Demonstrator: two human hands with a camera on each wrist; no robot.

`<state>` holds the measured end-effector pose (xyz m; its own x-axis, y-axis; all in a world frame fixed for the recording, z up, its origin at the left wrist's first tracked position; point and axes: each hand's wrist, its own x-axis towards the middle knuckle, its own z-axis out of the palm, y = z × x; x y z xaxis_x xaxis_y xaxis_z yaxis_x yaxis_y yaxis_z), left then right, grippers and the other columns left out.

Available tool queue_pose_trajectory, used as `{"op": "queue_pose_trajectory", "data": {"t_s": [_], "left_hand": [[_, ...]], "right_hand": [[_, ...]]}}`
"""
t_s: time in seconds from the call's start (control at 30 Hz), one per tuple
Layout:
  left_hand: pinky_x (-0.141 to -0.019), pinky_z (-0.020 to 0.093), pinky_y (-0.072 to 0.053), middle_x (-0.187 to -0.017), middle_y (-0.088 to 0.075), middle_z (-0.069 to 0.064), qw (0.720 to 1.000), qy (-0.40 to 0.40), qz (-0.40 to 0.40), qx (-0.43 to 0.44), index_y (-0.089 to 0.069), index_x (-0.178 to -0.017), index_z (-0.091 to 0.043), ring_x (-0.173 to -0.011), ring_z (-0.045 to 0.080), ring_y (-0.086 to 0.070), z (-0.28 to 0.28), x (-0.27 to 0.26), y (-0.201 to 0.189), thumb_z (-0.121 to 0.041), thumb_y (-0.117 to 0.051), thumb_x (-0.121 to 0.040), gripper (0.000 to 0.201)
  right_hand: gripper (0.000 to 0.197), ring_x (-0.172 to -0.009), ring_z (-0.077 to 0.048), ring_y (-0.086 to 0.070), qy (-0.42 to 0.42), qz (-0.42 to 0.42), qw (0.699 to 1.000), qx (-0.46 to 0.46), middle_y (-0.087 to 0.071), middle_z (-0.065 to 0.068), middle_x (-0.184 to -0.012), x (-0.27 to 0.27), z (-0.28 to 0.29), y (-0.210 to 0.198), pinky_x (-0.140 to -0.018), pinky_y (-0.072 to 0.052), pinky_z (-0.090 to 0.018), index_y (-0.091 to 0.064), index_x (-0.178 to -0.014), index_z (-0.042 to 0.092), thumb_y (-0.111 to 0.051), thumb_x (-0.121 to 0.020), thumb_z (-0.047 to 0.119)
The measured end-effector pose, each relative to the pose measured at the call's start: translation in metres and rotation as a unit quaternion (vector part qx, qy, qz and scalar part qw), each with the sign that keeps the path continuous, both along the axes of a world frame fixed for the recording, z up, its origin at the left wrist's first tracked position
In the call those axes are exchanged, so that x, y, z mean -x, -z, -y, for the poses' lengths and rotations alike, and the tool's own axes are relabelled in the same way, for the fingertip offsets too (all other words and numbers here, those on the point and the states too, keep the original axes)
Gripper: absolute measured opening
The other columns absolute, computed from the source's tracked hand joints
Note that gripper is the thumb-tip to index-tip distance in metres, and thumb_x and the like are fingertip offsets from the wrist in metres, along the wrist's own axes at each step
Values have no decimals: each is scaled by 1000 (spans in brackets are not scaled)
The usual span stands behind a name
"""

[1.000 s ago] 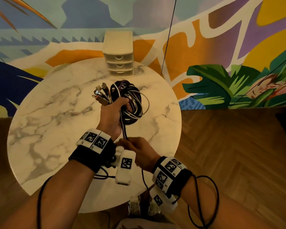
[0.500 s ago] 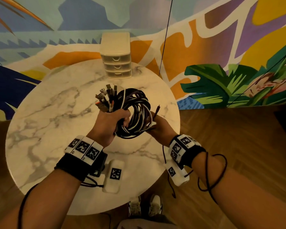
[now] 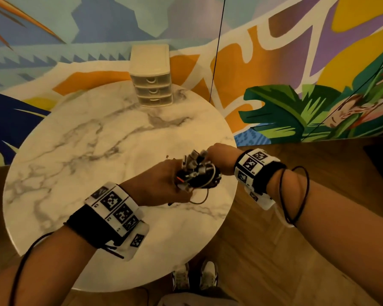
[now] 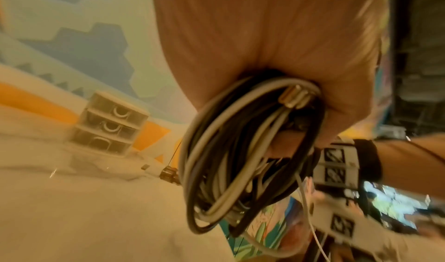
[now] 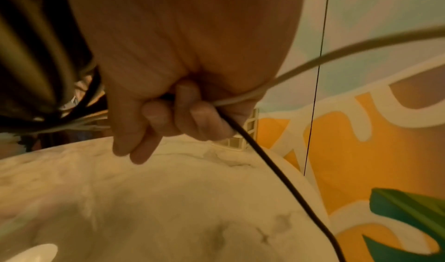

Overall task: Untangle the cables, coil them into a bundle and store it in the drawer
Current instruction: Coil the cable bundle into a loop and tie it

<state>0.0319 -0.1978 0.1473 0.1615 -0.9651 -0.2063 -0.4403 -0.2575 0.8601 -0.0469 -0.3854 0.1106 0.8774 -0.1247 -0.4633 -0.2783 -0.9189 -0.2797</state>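
A coiled bundle of black, white and grey cables (image 3: 197,174) (image 4: 240,152) is held above the right part of the round marble table (image 3: 75,151). My left hand (image 3: 164,184) grips the coil, its plug ends sticking up. My right hand (image 3: 217,155) comes in from the right, fingers (image 5: 183,110) curled round loose cable ends, a white strand (image 5: 313,66) and a black strand (image 5: 277,171). A cream three-drawer unit (image 3: 152,78) (image 4: 108,125) stands at the table's far edge, all drawers closed.
A painted mural wall (image 3: 296,62) runs behind the table. Wooden floor (image 3: 296,261) lies to the right and below, with the person's shoes (image 3: 195,277) under the near table edge. A thin black line (image 3: 217,47) hangs in front of the wall.
The bundle and both hands have moved right and nearer, toward the table's right edge. The right hand went from below the left wrist to the coil's right side, then above it, holding loose ends.
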Motion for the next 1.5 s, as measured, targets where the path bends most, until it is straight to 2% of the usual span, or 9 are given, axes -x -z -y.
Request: {"op": "queue_pose_trajectory", "data": {"t_s": [0.17, 0.3, 0.5, 0.6, 0.73, 1.13, 1.27, 1.4, 1.5], "left_hand": [[-57, 15, -33, -65, -48, -12, 964, 114, 227, -81, -51, -93, -28, -61, 7, -47, 4, 10, 17, -21, -67, -77, 23], [-64, 26, -40, -88, -65, 1, 943, -58, 308, -113, -51, -124, -23, -78, 23, -60, 7, -1, 43, -33, -63, -81, 46], [-66, 32, -47, -78, -67, 0, 938, -342, 39, -46, -65, -100, -18, -68, 20, -61, 23, -13, 60, -27, -67, -82, 20], [-72, 42, -52, -82, -69, 22, 887, -430, -163, 42, -71, -88, -12, -72, 32, -65, 28, -12, 51, -15, -70, -79, 10], [-80, 39, -54, -91, -71, 11, 834, -438, -322, 96, -71, -95, -10, -86, 26, -69, 31, -5, 44, -5, -62, -87, 13], [-65, 36, -56, -77, -61, 12, 776, -457, -414, 135, -60, -94, -3, -66, 23, -63, 37, -2, 27, -11, -62, -86, 11], [-62, 28, -49, -65, -52, 5, 752, -439, -457, 181, -54, -82, -5, -57, 16, -52, 34, -5, 23, -2, -57, -82, 4], [-53, 22, -39, -58, -40, -2, 791, -324, -485, 185, -41, -76, -13, -48, 10, -39, 23, -8, 15, -9, -49, -76, 9], [-51, 24, -37, -56, -40, 0, 848, -246, -440, 165, -45, -86, -4, -46, 12, -39, 12, -6, 15, -10, -56, -73, 18]], "right_hand": [[28, -66, -18, -55, 4, -44, 999, -9, -64, -2, -70, -7, 18, -10, -66, -45, -33, -64, -65, 19, -64, -87, 37], [44, -60, -14, -46, 49, -7, 995, -91, -54, 2, -64, -6, 14, -15, -58, -37, -26, -57, -58, 23, -46, -97, 40], [49, -53, -15, -39, 162, 147, 949, -228, -44, 1, -56, -5, -35, -18, -60, -33, -30, -44, -58, 18, -33, -102, 36], [49, -48, -11, -34, 224, 231, 903, -284, -38, 5, -52, -1, -63, -5, -55, -28, -28, -38, -56, 20, -33, -102, 37], [46, -47, -10, -25, 297, 286, 827, -381, -30, 9, -50, 7, -88, 20, -55, -22, -31, -31, -58, 19, -36, -102, 33], [42, -57, -12, -48, 178, 267, 913, -253, -51, 7, -59, 28, -106, 22, -66, -43, -36, -52, -69, 26, -29, -102, 36], [46, -55, -10, -39, 237, 205, 841, -440, -43, 8, -58, 35, -107, 55, -60, -37, -32, -47, -58, 28, -35, -97, 48], [39, -35, -1, -36, 362, 69, 793, -486, -46, 9, -44, 38, -73, 72, -40, -29, -17, -57, -64, 16, -47, -97, 36], [36, -40, -6, -38, 314, 59, 873, -369, -49, 4, -45, 34, -38, 75, -51, -33, -30, -58, -67, 3, -55, -94, 25]]}}
